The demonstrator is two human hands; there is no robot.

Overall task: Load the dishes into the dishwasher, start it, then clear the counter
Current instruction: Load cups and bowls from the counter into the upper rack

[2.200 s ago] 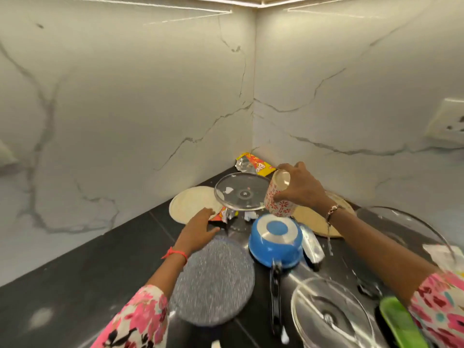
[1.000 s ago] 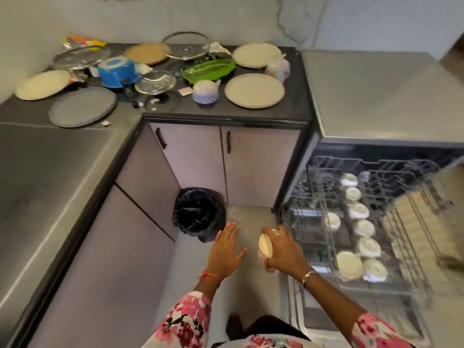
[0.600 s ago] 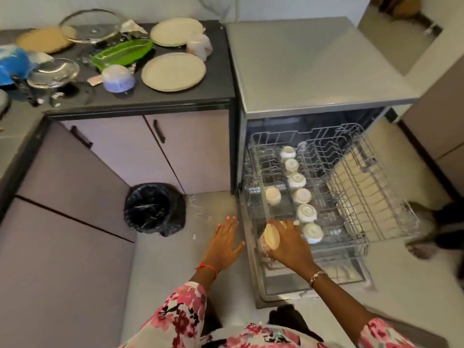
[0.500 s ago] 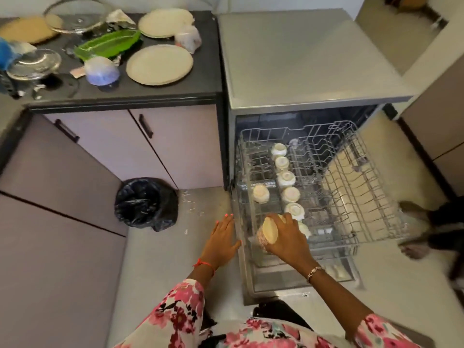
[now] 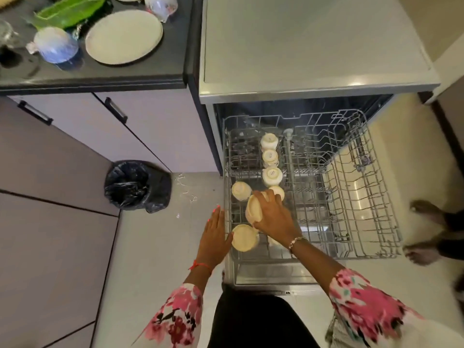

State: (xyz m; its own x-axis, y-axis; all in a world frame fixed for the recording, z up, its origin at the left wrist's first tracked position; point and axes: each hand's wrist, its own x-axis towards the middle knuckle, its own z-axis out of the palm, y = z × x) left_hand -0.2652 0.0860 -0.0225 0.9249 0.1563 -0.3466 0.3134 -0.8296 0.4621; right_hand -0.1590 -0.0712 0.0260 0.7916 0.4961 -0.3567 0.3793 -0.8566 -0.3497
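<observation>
Fingers [image 5: 268, 197] of the right hand [image 5: 275, 218] curl round a cream cup [image 5: 253, 209], tilted over the front-left rows of the pulled-out rack [image 5: 351, 256], just beside upturned cups [image 5: 272, 175]. Flat, with fingers straight, the left hand [image 5: 214, 236] lies at the rack's left edge, thumb beside an upturned bowl [image 5: 244, 238]. Its right half shows only bare wire; beyond the left edge lies plain floor [image 5: 155, 247].

The right hand [image 5: 273, 217] grips a cream ceramic cup [image 5: 253, 209], tipped sideways, over the near left part of the pulled-out grey wire dishwasher rack [image 5: 364, 222]. The left hand [image 5: 216, 237] is flat, fingers straight, at the rack's left edge. Farther back, upturned cream cups [image 5: 271, 175] stand in a row.
</observation>
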